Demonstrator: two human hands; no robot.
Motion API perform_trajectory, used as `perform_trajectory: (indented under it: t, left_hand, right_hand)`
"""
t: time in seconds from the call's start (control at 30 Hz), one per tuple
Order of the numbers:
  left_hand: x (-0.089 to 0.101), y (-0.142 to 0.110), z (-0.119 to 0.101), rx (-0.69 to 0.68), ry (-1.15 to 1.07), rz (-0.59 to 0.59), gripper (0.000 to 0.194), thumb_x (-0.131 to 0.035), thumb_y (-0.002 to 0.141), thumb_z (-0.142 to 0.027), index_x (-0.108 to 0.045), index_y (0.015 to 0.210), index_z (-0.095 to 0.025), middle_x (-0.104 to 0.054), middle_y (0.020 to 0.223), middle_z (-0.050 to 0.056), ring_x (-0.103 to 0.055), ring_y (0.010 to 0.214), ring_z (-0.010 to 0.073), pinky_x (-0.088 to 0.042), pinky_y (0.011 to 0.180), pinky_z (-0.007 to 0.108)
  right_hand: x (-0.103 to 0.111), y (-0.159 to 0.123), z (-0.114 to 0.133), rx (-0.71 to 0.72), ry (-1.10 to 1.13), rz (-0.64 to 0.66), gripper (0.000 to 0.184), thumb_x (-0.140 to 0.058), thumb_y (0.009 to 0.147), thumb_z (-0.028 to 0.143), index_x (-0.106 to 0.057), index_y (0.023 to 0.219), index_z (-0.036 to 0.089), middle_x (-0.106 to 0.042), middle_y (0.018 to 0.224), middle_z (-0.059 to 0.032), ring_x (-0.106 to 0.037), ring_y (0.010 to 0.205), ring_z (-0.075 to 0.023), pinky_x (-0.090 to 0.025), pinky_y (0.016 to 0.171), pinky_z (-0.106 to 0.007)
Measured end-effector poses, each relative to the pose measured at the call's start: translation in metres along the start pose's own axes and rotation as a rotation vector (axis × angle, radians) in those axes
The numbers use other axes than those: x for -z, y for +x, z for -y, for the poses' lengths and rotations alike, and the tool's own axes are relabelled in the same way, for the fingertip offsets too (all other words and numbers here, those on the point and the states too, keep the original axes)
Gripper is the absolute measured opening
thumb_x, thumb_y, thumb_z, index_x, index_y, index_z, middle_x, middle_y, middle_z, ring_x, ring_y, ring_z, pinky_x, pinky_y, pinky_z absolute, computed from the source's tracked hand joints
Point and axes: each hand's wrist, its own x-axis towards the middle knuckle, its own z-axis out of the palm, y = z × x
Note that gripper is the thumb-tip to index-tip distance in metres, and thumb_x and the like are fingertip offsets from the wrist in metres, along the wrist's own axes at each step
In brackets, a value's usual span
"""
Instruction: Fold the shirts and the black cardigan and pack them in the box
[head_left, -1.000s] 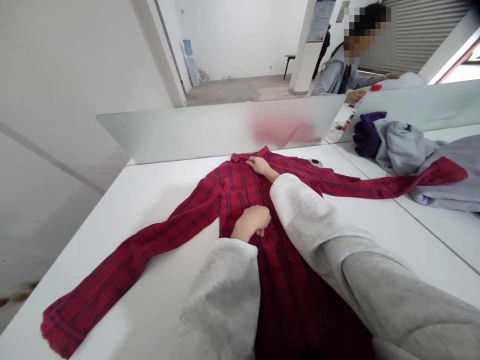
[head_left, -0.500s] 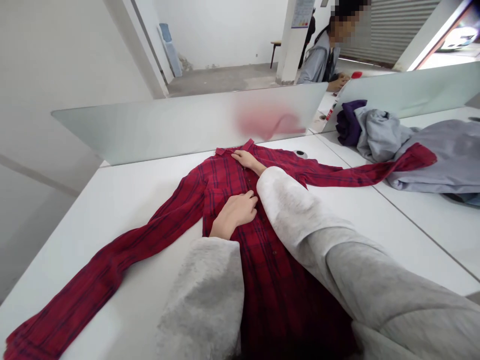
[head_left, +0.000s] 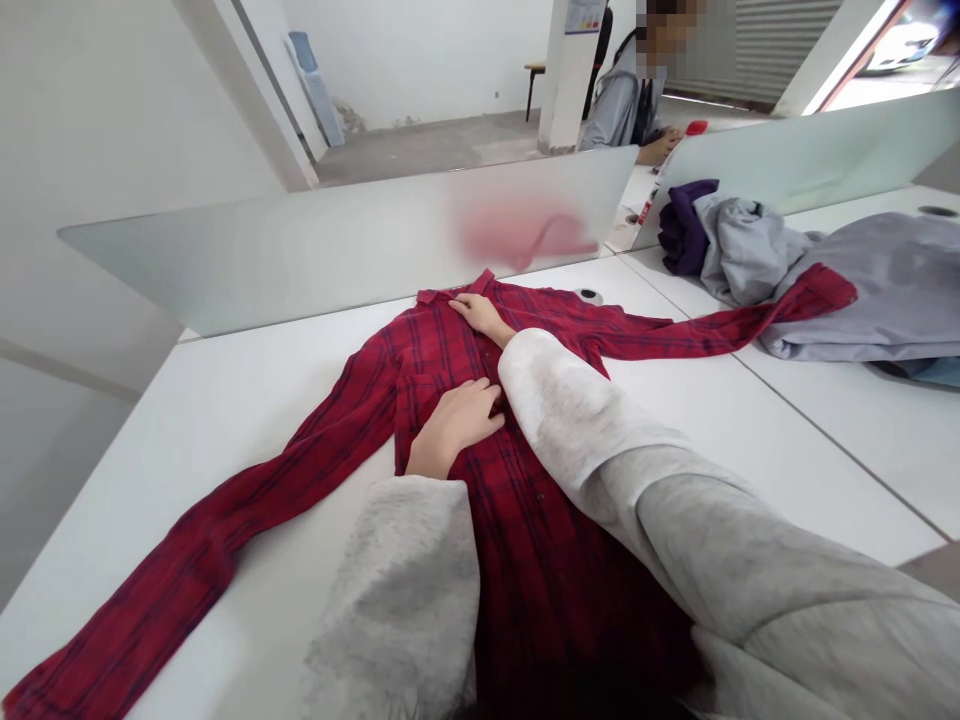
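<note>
A red plaid shirt with dark stripes lies front side up on the white table, sleeves spread to both sides and collar toward the divider. My right hand is at the top of its button front, just below the collar, with fingertips closed on the cloth. Lower down, beside the chest pocket, my left hand has bent fingers and thumb at the button strip, gripping the fabric. The right forearm crosses over part of the shirt front, and the lower hem is in dark shadow.
A frosted divider stands along the table's back edge. At right, grey clothing and a dark purple garment are heaped, with the shirt's cuff over the grey cloth. A person sits beyond the divider.
The view has shifted slightly, so everything sits a little further left. Both hands keep nearly the same places on the shirt, which lies as before.
</note>
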Motion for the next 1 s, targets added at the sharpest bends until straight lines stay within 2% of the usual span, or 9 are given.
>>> perform_trajectory:
  t: [0.13, 0.27, 0.37, 0.53, 0.67, 0.73, 0.87, 1.0]
  left_hand:
    - [0.0, 0.0, -0.007, 0.155, -0.031, 0.008, 0.028, -0.045, 0.091, -0.033, -0.06, 0.101, -0.012, -0.066, 0.102, 0.012, -0.064, 0.091, 0.0236, -0.048, 0.08, 0.033]
    - [-0.008, 0.005, -0.012, 0.198, -0.043, 0.046, 0.028, -0.045, 0.092, -0.032, -0.064, 0.092, -0.012, -0.07, 0.09, 0.014, -0.067, 0.088, 0.0276, -0.05, 0.077, 0.036]
    - [-0.016, 0.01, -0.014, 0.197, -0.055, 0.057, 0.023, -0.046, 0.09, -0.026, -0.065, 0.092, -0.013, -0.071, 0.091, 0.014, -0.068, 0.087, 0.0267, -0.051, 0.075, 0.036]
    - [-0.014, 0.011, -0.016, 0.153, -0.068, 0.067, 0.023, -0.044, 0.089, -0.02, -0.065, 0.094, -0.014, -0.07, 0.09, 0.011, -0.068, 0.082, 0.0232, -0.051, 0.072, 0.033]
    - [-0.002, 0.004, -0.016, 0.029, -0.054, 0.014, 0.027, -0.042, 0.087, -0.017, -0.064, 0.102, -0.016, -0.065, 0.111, 0.009, -0.06, 0.101, 0.022, -0.048, 0.086, 0.033]
    - [0.001, 0.002, -0.015, -0.03, -0.007, -0.004, 0.028, -0.045, 0.083, -0.016, -0.064, 0.104, -0.016, -0.062, 0.115, 0.009, -0.055, 0.105, 0.0231, -0.046, 0.089, 0.035]
    - [-0.002, 0.003, -0.013, -0.076, 0.071, -0.014, 0.028, -0.048, 0.08, -0.019, -0.067, 0.1, -0.015, -0.066, 0.104, 0.01, -0.052, 0.103, 0.026, -0.041, 0.094, 0.041]
    - [0.0, 0.003, -0.013, -0.156, 0.066, 0.013, 0.023, -0.05, 0.078, -0.022, -0.072, 0.079, -0.017, -0.068, 0.088, 0.01, -0.05, 0.098, 0.026, -0.038, 0.095, 0.041]
  right_hand:
    - [-0.001, -0.002, -0.003, -0.028, 0.036, -0.04, 0.037, -0.042, 0.094, 0.038, -0.066, 0.082, 0.014, -0.064, 0.078, -0.0023, -0.056, 0.074, -0.0131, -0.037, 0.07, -0.02]
    - [-0.003, -0.001, -0.005, -0.041, 0.062, -0.049, 0.036, -0.047, 0.091, 0.041, -0.068, 0.079, 0.014, -0.063, 0.071, -0.0006, -0.056, 0.071, -0.0124, -0.037, 0.069, -0.019]
    - [-0.004, 0.0, -0.006, -0.044, 0.075, -0.055, 0.035, -0.05, 0.09, 0.042, -0.069, 0.078, 0.014, -0.063, 0.07, -0.0007, -0.056, 0.07, -0.0125, -0.038, 0.069, -0.019]
    - [-0.004, -0.001, -0.007, -0.045, 0.086, -0.055, 0.038, -0.05, 0.089, 0.045, -0.069, 0.077, 0.014, -0.062, 0.066, -0.0008, -0.057, 0.067, -0.0129, -0.039, 0.067, -0.02]
    - [-0.003, 0.0, -0.007, -0.045, 0.089, -0.049, 0.038, -0.049, 0.09, 0.044, -0.069, 0.078, 0.014, -0.062, 0.067, -0.0008, -0.056, 0.065, -0.0125, -0.039, 0.067, -0.02]
    - [-0.002, -0.001, -0.007, -0.05, 0.09, -0.045, 0.034, -0.05, 0.09, 0.041, -0.07, 0.08, 0.014, -0.063, 0.07, -0.0007, -0.056, 0.066, -0.012, -0.038, 0.069, -0.02]
    - [-0.002, -0.001, -0.007, -0.052, 0.091, -0.052, 0.03, -0.052, 0.089, 0.036, -0.068, 0.077, 0.014, -0.062, 0.072, -0.0005, -0.055, 0.07, -0.0114, -0.037, 0.071, -0.019]
    - [-0.002, -0.001, -0.008, -0.053, 0.099, -0.053, 0.034, -0.049, 0.091, 0.038, -0.066, 0.075, 0.013, -0.059, 0.067, 0.0004, -0.053, 0.066, -0.0108, -0.037, 0.068, -0.02]
